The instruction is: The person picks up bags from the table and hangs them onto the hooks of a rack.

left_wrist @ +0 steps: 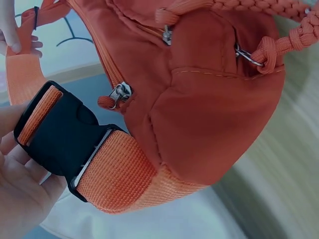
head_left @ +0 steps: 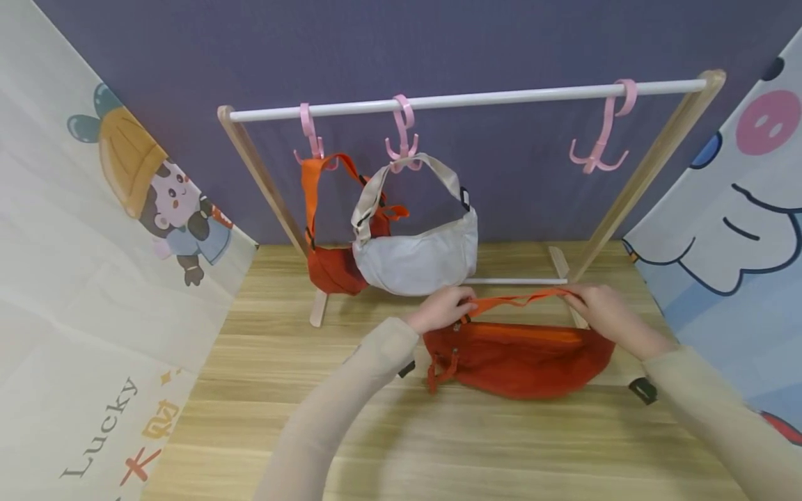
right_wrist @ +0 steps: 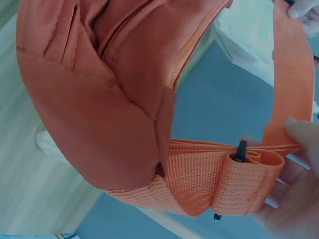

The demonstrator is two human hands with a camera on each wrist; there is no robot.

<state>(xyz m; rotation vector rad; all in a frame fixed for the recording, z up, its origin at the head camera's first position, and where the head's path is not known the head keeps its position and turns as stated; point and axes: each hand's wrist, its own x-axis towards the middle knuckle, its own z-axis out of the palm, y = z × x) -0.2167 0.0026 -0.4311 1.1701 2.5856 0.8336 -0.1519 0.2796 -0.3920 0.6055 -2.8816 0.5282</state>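
Note:
A red-orange waist bag (head_left: pixel 520 365) hangs below both hands, its orange strap (head_left: pixel 510 302) stretched between them. My left hand (head_left: pixel 441 308) grips the strap at the bag's left end, by a black buckle (left_wrist: pixel 62 137) seen in the left wrist view. At the other end, my right hand (head_left: pixel 601 316) pinches the strap between thumb and fingers. The right wrist view shows folded webbing (right_wrist: pixel 249 181) against that hand's fingers. A zipper pull (left_wrist: pixel 119 93) and a braided cord (left_wrist: pixel 284 50) show on the bag's left end.
Behind the hands stands a rack with a white rail (head_left: pixel 501 99). A white bag (head_left: pixel 420 261) hangs from the middle pink hook (head_left: pixel 402 132), and another red-orange bag (head_left: pixel 337 270) from the left hook (head_left: pixel 309 132). The right pink hook (head_left: pixel 603 132) carries nothing. Printed curtains flank the wooden tabletop (head_left: pixel 269 390).

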